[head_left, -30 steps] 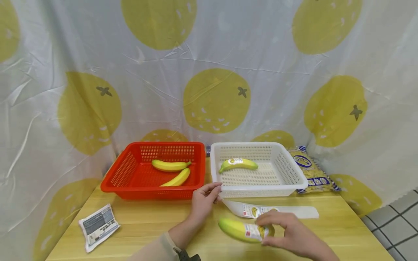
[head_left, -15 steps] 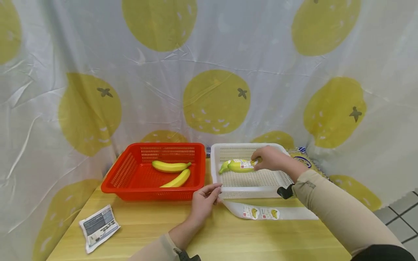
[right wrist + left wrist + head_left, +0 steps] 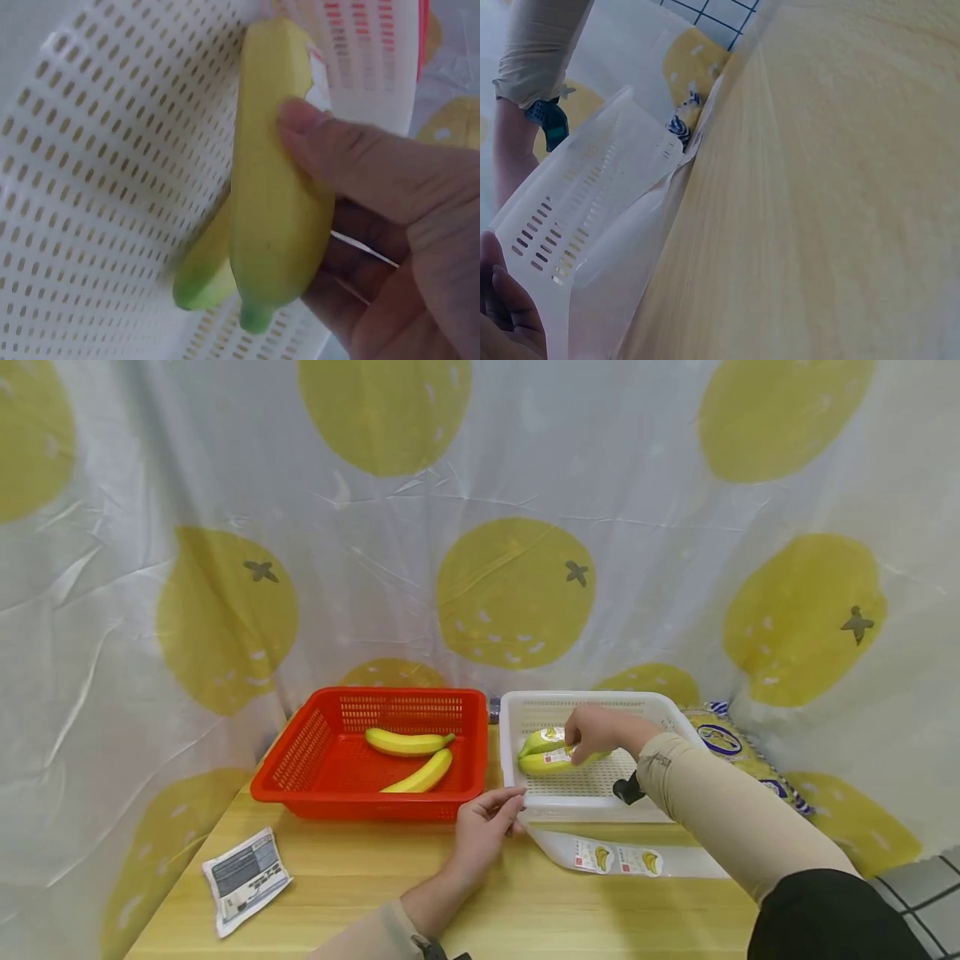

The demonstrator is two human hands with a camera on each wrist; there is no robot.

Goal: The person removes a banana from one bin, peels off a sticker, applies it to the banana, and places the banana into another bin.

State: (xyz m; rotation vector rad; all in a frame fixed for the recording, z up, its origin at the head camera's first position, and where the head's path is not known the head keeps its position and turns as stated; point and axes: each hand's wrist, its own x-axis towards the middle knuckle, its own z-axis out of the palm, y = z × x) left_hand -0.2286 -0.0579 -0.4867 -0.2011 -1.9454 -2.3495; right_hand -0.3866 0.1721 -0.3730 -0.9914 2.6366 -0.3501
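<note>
Over the white basket [image 3: 585, 811], my right hand [image 3: 603, 732] grips a banana [image 3: 546, 764] with a banana-picture sticker on its side. In the right wrist view the thumb presses one side of that banana [image 3: 270, 172] and the fingers lie behind it. A second stickered banana [image 3: 531, 745] rests in the basket just beyond it. My left hand [image 3: 483, 828] pinches the left end of a pale backing strip [image 3: 553, 846] by the basket's front left corner. Two banana stickers [image 3: 618, 860] sit on this strip. In the left wrist view the strip [image 3: 622, 262] stretches away from the fingers.
To the left stands a red basket [image 3: 375, 807] holding two bananas [image 3: 408, 743]. A small white packet [image 3: 247, 881] lies at the table's front left. Behind the right arm is a yellow bag [image 3: 738, 752]. A lemon-patterned curtain [image 3: 375, 602] hangs behind the baskets.
My right hand has carried the stickered banana from the front of the table into the white basket, beside the other one. The left hand keeps its hold on the strip. The view shifts slightly.
</note>
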